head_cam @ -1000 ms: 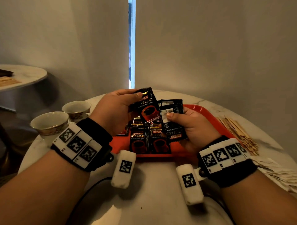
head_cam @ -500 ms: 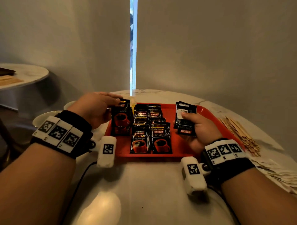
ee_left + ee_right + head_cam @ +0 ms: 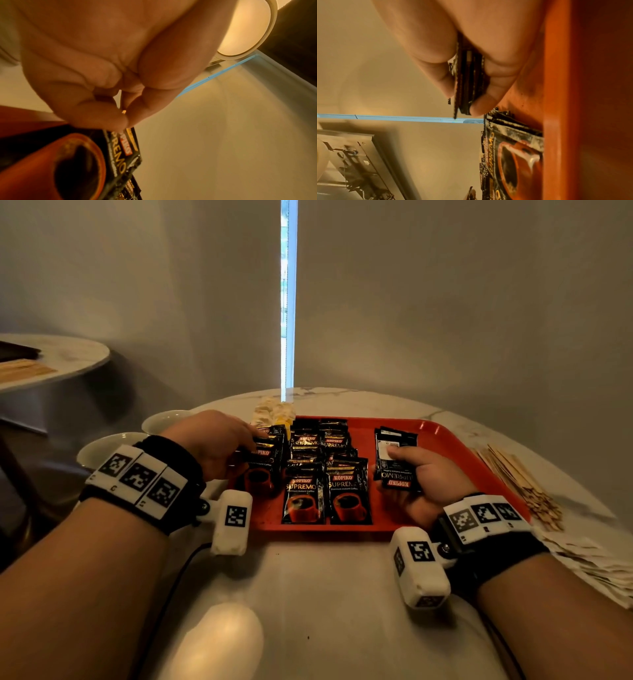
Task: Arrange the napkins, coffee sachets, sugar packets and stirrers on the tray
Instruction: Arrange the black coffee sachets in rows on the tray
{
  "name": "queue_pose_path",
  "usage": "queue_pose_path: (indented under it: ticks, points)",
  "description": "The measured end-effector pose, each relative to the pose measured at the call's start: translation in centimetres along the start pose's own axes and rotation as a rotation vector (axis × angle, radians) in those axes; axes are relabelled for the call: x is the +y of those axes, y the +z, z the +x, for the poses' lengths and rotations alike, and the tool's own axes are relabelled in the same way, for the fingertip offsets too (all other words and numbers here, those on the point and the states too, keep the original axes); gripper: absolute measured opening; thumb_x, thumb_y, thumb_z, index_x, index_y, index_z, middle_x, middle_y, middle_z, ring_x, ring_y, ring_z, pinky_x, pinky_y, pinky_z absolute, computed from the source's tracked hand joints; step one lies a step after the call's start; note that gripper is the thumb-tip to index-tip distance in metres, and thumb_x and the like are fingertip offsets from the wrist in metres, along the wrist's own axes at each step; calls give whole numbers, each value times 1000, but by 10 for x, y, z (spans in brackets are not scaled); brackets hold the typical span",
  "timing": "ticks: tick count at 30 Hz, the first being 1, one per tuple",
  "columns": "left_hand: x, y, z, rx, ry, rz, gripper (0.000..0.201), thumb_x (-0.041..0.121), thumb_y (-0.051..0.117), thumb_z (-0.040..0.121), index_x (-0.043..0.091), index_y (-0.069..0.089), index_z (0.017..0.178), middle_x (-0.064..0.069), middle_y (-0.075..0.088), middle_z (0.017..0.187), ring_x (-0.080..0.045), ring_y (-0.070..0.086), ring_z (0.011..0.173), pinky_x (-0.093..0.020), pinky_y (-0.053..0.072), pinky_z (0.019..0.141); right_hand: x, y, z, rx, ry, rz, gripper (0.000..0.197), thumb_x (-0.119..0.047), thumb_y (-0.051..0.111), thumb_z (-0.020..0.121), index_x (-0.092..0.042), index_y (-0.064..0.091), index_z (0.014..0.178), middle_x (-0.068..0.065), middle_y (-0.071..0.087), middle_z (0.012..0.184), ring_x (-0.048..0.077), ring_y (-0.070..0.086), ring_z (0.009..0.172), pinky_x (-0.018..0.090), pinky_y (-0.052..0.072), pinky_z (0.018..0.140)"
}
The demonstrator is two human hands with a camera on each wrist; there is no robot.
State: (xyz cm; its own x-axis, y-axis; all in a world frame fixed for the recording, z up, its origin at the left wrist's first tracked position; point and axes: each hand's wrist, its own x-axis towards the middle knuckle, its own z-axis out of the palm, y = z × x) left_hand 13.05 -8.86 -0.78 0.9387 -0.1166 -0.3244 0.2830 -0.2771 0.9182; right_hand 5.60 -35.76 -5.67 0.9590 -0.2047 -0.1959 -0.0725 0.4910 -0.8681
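My left hand [image 3: 212,441] pinches one glossy black foil coffee sachet [image 3: 265,455] at the left end of the flat red plastic tray [image 3: 455,446]. My right hand [image 3: 424,477] grasps a thin stack of sachets [image 3: 394,460], printed side down; the right-wrist view shows about four serrated edges [image 3: 467,75], hidden from the head view. Two overlapping sachet rows [image 3: 323,474] lie between. Wooden stirrers [image 3: 513,474] and two round cups [image 3: 109,445] flank the tray.

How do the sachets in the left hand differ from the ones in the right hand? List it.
The left hand holds sachets face up over the red tray's left edge; the right hand pinches a sachet stack back side up, logo upside down, over the tray's bare right part. Both are black Kopiko Supremo coffee sachets.
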Motion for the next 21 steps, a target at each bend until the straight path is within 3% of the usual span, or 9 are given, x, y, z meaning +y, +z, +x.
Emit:
queue_pose_path:
  ticks: [9, 14, 18, 21]
  points:
    - [2, 1, 0, 23, -9, 42, 27, -5, 51, 95, 11, 66, 109, -14, 63, 107, -25, 61, 94, -36, 53, 70, 1, -1, 2, 0, -9, -16, 46, -5, 62, 90, 3, 51, 134, 21, 68, 102, 26, 70, 68, 30, 54, 46]
    - [3, 0, -4, 36, 3, 107, 22, 2, 56, 96, 10, 66, 113, -14, 64, 118, -28, 62, 111, -47, 56, 92, 1, -2, 3, -3, -10, -15, 48, -6, 62, 90, 1, 49, 136, 21, 68, 100, 27, 70, 68, 30, 55, 46]
    - [-3, 2, -6, 47, 93, 159, 32, 11, 62, 93, 9, 63, 125, -16, 65, 125, -28, 65, 102, -43, 61, 72, 1, -2, 4, -3, -14, -15, 48, -6, 62, 90, 1, 50, 136, 20, 68, 99, 26, 70, 68, 30, 54, 45]
    - [-3, 2, -8, 49, 112, 165, 33, 12, 63, 93, 9, 63, 126, -16, 64, 126, -27, 65, 101, -41, 60, 68, 1, -2, 4, -7, -15, -13, 49, -6, 62, 90, 1, 49, 137, 20, 67, 102, 26, 70, 68, 30, 54, 46]
